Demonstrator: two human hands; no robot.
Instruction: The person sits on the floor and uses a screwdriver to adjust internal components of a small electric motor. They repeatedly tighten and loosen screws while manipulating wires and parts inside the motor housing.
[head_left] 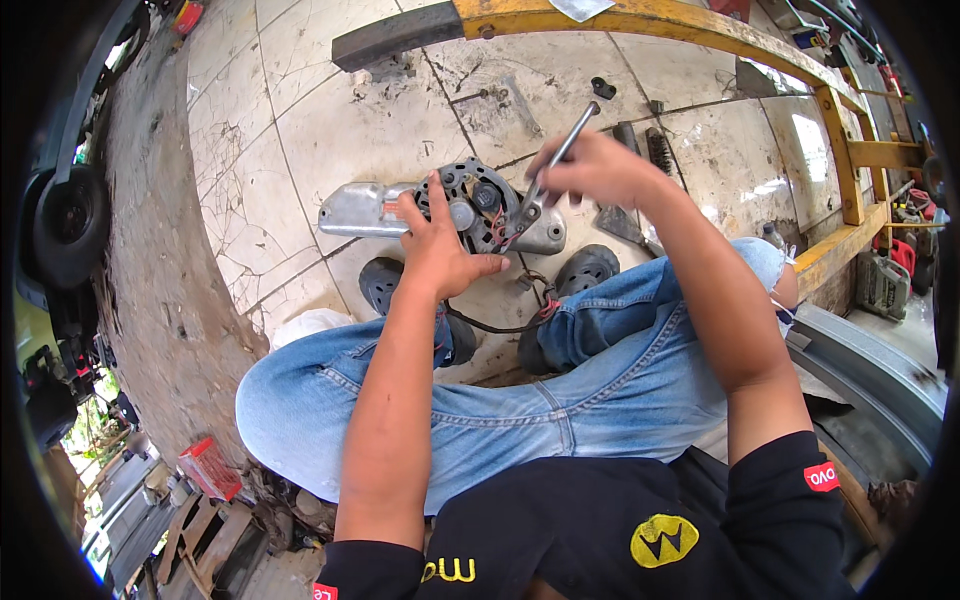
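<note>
The motor [486,192], lying on the floor [330,105] before the shoes [588,268], is best kept steadied by the spread left hand [437,246], while the tool [579,130], clasped in the curled right hand [596,172], should be worked squarely, without slipping.

Yellow lettering [447,569] is running across the black shirt [590,500], a yellow badge [665,541] is showing a dark zigzag sign there too, red patches [821,477] are bearing white letters on both sleeves [775,510], and a reddish mark [391,211] on the silver cover [350,208] is staying unreadable.
</note>
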